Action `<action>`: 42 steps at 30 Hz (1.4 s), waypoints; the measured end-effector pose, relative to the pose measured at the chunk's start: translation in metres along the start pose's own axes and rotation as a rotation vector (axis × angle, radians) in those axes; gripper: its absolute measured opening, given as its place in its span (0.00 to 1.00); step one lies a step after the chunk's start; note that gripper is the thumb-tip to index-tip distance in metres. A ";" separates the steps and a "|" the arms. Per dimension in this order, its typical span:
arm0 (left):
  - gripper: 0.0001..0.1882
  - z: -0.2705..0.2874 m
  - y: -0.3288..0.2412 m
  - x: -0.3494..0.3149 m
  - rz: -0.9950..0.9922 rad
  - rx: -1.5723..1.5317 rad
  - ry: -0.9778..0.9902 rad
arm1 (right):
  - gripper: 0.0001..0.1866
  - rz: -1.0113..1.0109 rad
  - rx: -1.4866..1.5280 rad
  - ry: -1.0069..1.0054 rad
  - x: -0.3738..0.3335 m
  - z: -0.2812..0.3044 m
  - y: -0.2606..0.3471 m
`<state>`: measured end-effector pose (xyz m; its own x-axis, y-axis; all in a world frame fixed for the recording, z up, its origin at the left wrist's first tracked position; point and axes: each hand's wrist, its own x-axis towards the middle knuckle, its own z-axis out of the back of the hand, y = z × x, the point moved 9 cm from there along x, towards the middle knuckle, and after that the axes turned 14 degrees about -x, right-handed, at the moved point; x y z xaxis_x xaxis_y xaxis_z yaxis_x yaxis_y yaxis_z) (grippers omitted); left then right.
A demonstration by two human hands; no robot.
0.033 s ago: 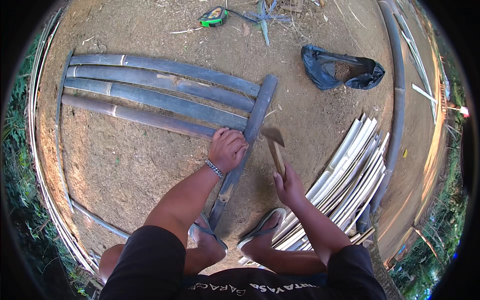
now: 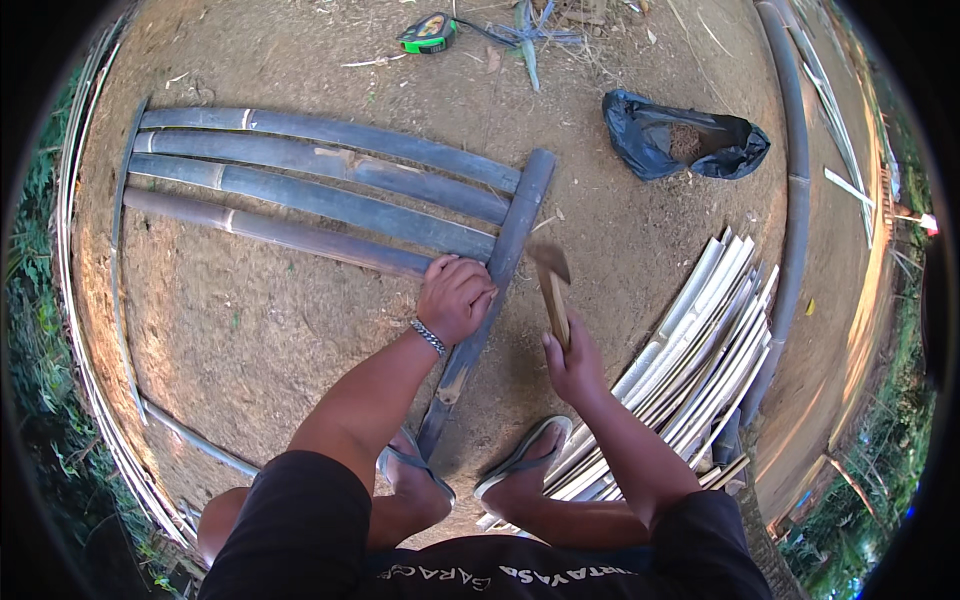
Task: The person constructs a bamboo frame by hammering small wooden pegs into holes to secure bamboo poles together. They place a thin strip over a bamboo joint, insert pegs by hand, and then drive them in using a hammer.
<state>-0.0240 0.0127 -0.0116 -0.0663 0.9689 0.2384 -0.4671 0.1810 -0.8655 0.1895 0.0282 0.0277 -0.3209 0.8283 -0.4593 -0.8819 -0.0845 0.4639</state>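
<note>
My left hand, a chain bracelet at its wrist, is closed over the right end of the nearest bamboo slat, where it meets a dark bamboo crosspiece. Whether its fingers also pinch something small is hidden. My right hand grips the wooden handle of a hammer. The blurred hammer head is raised just right of the crosspiece, apart from it. Several more bamboo slats run side by side from the crosspiece to a thin bamboo strip at the left.
Split bamboo strips lie piled to the right of my sandalled feet. An open black plastic bag with small brown bits inside sits at the far right. A green and black tape measure lies at the back. A long bamboo pole borders the right side.
The hammer and my right hand have shifted very slightly, the head a little away from me. My left hand and the bamboo pieces stay in place.
</note>
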 end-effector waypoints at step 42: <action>0.70 0.002 0.005 0.057 0.082 0.482 0.813 | 0.29 0.313 0.005 0.007 0.002 -0.009 -0.014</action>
<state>-0.0313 0.0684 -0.0014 0.4348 0.8289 -0.3519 -0.8138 0.1944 -0.5477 0.1984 0.0260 0.0137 -0.5791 0.7585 -0.2989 -0.7383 -0.3323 0.5870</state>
